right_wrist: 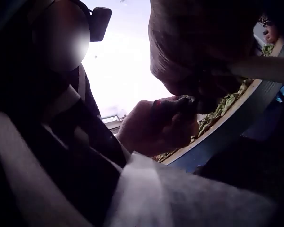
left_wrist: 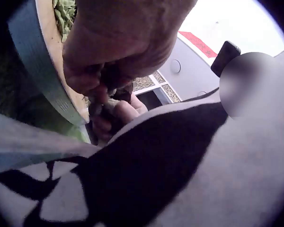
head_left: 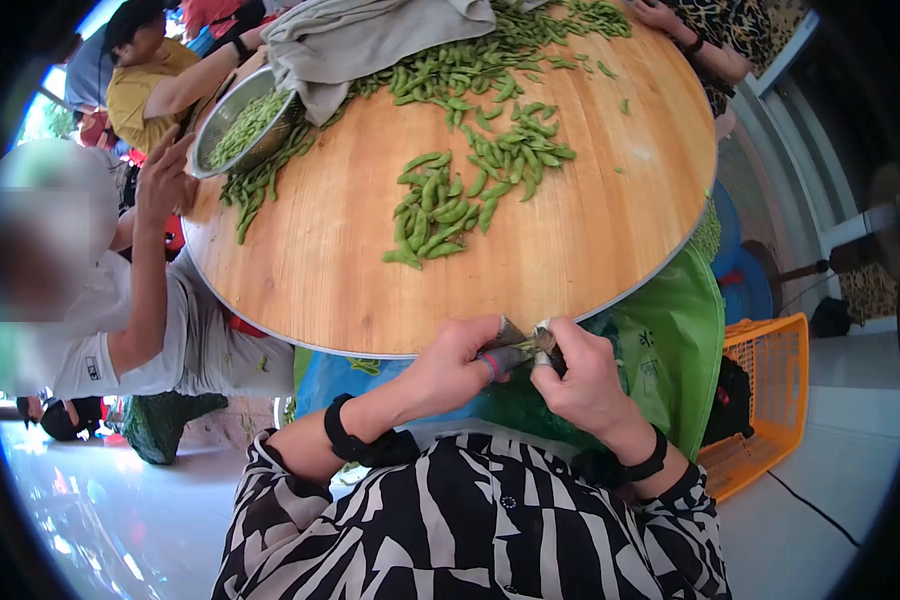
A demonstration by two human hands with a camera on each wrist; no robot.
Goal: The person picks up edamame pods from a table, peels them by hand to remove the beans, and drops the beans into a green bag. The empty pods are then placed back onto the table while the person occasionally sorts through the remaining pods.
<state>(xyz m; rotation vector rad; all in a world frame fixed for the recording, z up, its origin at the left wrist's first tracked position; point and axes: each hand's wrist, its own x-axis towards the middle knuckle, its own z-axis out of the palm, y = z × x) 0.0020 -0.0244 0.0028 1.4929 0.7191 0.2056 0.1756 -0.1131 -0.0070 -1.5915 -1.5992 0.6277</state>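
Note:
Just off the near rim of the round wooden table point(head_left: 590, 255), my two hands meet fingertip to fingertip. Grey coverings wrap some fingertips of both. My left hand point(head_left: 454, 358) pinches one end of a small green edamame pod point(head_left: 523, 347), and my right hand point(head_left: 588, 378) pinches it from the other side. Fingers hide most of the pod. In the left wrist view the left hand point(left_wrist: 125, 35) covers much of the work, and the right wrist view is dark around the fingers. Loose edamame pods point(head_left: 435, 215) lie in a pile on the table ahead of the hands.
A metal bowl of shelled beans point(head_left: 245, 130) tilts at the table's left, beside a grey cloth point(head_left: 370, 40) lying over more pods. Green bags point(head_left: 675, 335) hang below the near rim. An orange crate point(head_left: 770, 400) stands at right. Other people sit around the table.

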